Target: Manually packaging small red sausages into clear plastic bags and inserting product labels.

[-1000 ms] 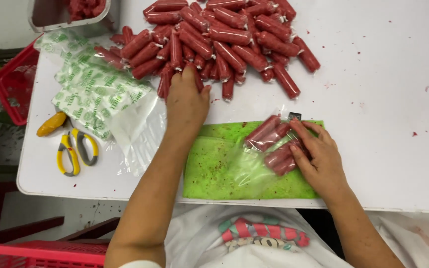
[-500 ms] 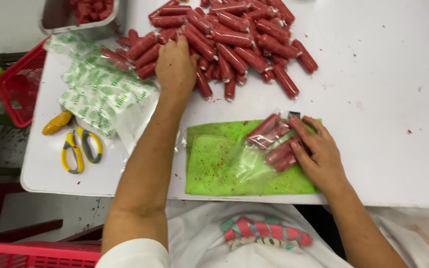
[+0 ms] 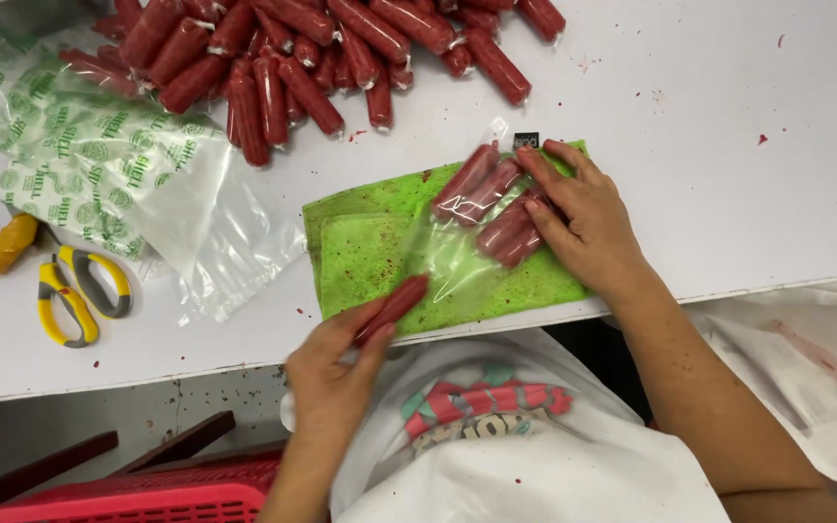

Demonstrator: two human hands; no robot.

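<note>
A stack of clear bags (image 3: 99, 155) with green round prints lies flat at the left of the white surface (image 3: 728, 116). One plain clear part of the stack sticks out toward the near edge. A small black tag (image 3: 526, 139) sits at the top edge of the green cloth (image 3: 360, 252), which is spotted with red bits. On the cloth lies a clear bag (image 3: 457, 261) with four red sausages (image 3: 496, 208) inside, all slanting the same way, up to the right. The right hand (image 3: 583, 218) lies flat on that bag, fingers spread, pressing the sausages down. The left hand (image 3: 336, 373) is at the near edge of the surface, and its grip is closed around the low end of one red sausage (image 3: 394, 308). This sausage is long and thin. It points up and to the right, toward the open mouth of the bag, and its far tip is just at the bag's edge over the cloth. The fingers pinch it from both sides. A big pile of red sausages (image 3: 293, 48) lies at the far side. Yellow and grey scissors (image 3: 79, 291) and a yellow tool (image 3: 7, 244) lie at the left.
</note>
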